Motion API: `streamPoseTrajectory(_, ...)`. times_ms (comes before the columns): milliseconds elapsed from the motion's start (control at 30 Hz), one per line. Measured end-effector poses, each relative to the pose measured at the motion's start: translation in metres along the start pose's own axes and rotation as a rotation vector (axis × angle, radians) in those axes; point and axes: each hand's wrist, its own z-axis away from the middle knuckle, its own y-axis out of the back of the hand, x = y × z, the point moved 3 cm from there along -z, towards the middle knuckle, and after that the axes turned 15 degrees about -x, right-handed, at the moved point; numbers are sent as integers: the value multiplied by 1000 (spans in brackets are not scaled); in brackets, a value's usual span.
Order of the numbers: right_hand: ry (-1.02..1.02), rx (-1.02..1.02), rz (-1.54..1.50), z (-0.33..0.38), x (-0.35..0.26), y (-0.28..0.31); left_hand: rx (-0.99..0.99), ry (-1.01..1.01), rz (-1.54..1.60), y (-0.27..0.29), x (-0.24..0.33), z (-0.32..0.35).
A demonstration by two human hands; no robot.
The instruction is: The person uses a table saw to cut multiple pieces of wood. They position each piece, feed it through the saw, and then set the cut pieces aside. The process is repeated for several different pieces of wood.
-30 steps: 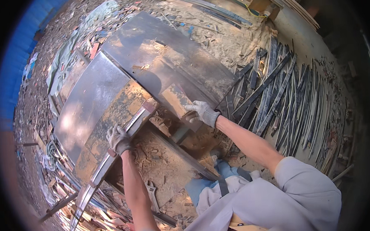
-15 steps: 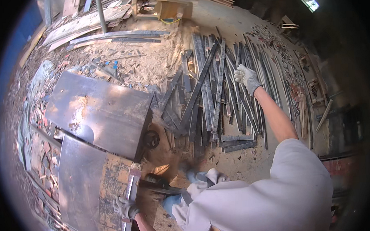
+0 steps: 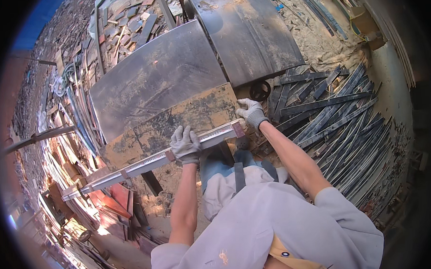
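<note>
A mottled brown board (image 3: 176,119) with black patches lies along the near side of a metal machine table (image 3: 160,69). Beside its near edge runs a long pale metal rail (image 3: 149,167) with reddish-brown clamps. My left hand (image 3: 185,144), in a grey-white knit glove, rests over the rail with fingers stretched flat onto the board. At the board's right end, my gloved right hand (image 3: 252,112) grips the corner edge between thumb and fingers. Its fingertips are partly hidden. A second metal table section (image 3: 249,32) stands beyond a narrow gap.
A black handwheel (image 3: 260,89) sits under the table's right side. Long dark strips (image 3: 340,117) lie heaped on the floor to the right. Small offcuts (image 3: 129,30) litter the ground at the far left, and reddish boards (image 3: 117,201) lie below the rail's left end.
My view has turned toward the machine table. My right hand has come from above the strip pile to the board's corner. My left hand stays by the rail, its fingers now flat on the board.
</note>
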Motion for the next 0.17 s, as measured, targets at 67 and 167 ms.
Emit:
streamPoseTrajectory(67, -10, -74, -52, -4, 2, 3, -37, 28, -33, -1, -1, 1)
streamPoseTrajectory(167, -20, -107, -58, -4, 10, 18, -6, 39, -113, -6, 10, 10)
